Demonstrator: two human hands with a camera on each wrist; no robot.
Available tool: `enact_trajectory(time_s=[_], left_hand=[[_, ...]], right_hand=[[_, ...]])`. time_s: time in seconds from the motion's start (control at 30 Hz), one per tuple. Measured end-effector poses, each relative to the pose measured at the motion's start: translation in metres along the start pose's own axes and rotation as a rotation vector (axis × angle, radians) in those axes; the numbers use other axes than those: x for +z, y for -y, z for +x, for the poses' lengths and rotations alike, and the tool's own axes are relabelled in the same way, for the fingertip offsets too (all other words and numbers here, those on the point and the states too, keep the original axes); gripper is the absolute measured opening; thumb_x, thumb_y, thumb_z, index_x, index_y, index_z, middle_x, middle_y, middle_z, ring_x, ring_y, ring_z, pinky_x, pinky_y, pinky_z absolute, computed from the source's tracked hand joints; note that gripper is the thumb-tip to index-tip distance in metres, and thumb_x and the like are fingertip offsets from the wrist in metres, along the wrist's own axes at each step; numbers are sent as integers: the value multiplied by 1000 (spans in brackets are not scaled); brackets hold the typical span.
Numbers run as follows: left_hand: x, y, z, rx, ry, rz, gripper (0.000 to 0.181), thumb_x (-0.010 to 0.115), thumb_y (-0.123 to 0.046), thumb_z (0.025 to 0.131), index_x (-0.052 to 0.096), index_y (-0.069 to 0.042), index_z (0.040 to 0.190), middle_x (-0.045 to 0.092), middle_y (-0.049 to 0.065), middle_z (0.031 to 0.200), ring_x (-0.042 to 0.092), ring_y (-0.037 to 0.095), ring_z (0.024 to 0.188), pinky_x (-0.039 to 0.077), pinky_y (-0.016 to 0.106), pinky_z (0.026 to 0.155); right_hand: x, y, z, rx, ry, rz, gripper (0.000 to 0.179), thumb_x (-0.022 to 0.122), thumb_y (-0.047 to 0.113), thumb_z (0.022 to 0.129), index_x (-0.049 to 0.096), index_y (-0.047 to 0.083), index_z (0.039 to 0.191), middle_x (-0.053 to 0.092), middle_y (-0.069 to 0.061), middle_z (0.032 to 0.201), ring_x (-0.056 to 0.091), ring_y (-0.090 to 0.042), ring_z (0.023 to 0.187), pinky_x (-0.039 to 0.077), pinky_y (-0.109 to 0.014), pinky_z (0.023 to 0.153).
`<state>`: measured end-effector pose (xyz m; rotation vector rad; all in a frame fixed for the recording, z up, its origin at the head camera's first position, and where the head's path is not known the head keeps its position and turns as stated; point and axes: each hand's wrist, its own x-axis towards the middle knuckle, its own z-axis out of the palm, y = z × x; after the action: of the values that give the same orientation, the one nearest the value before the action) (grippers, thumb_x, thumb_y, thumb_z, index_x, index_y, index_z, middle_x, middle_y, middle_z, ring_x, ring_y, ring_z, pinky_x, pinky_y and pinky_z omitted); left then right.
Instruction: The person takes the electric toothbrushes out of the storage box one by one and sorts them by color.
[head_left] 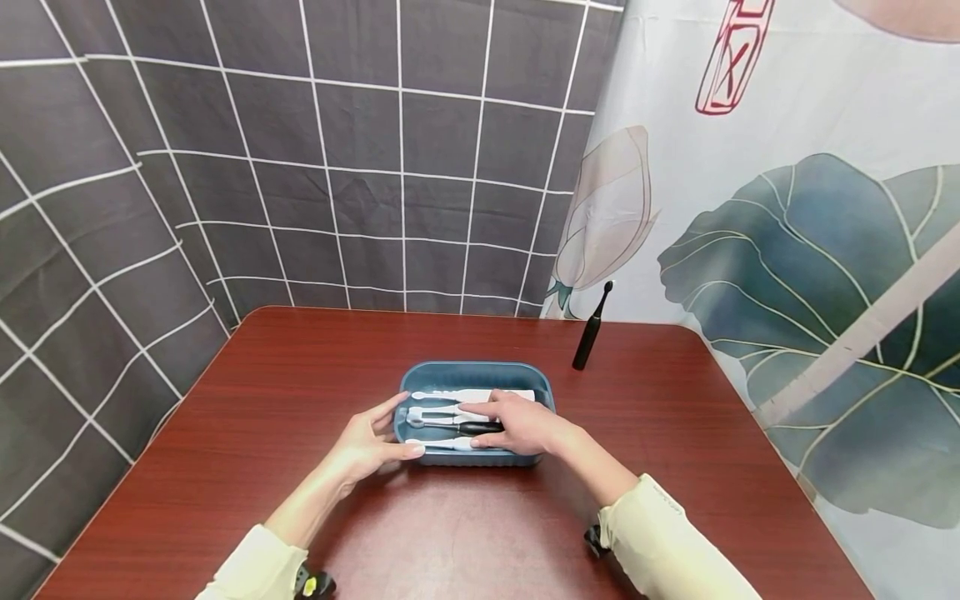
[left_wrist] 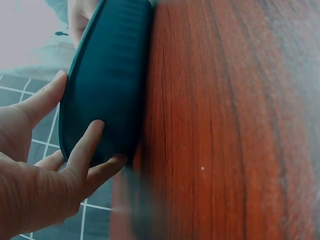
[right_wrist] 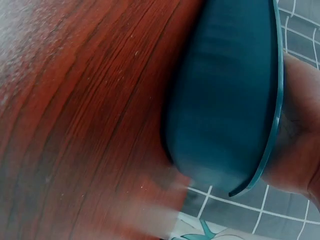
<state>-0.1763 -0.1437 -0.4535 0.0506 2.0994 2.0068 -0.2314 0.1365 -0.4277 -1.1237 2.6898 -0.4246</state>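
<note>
A blue plastic basket (head_left: 472, 458) stands on the table with several white electric toothbrushes (head_left: 450, 395) and a black-handled toothbrush (head_left: 480, 427) lying side by side in it. My left hand (head_left: 362, 446) spans the basket's left end. Its thumb is at the front rim, and in the left wrist view fairly straight fingers (left_wrist: 90, 145) touch the outer wall. Reaching in over the right side, my right hand (head_left: 525, 423) lies over the toothbrush handles, thumb and index finger extended and apart, either side of the black handle. In the right wrist view the basket wall hides its fingers.
Another black electric toothbrush (head_left: 588, 337) stands upright near the table's back right. The reddish-brown table (head_left: 300, 367) backs onto a grey gridded curtain (head_left: 360, 200) and a white printed cloth (head_left: 675, 67).
</note>
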Motion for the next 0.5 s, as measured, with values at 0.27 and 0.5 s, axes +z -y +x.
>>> enact_trajectory(time_s=[0.27,0.5], left_hand=[[1,0,1,-30,-24,2,94,89,-4,74,42,-14,154,52,23,144,62,38,117,58,43,76],[2,0,1,-30,-26,3,93,89,-4,74,42,-14,154,51,23,145,63,38,115,58,43,76]], right_hand=[[-2,5,4,12,50,-65,51,64,47,97,56,32,145,54,-1,101,50,-14,89,45,-33,78],[-1,4,9,16,107,-71,48,64,44,98,56,34,144,52,0,100,47,-13,87,43,-31,78]])
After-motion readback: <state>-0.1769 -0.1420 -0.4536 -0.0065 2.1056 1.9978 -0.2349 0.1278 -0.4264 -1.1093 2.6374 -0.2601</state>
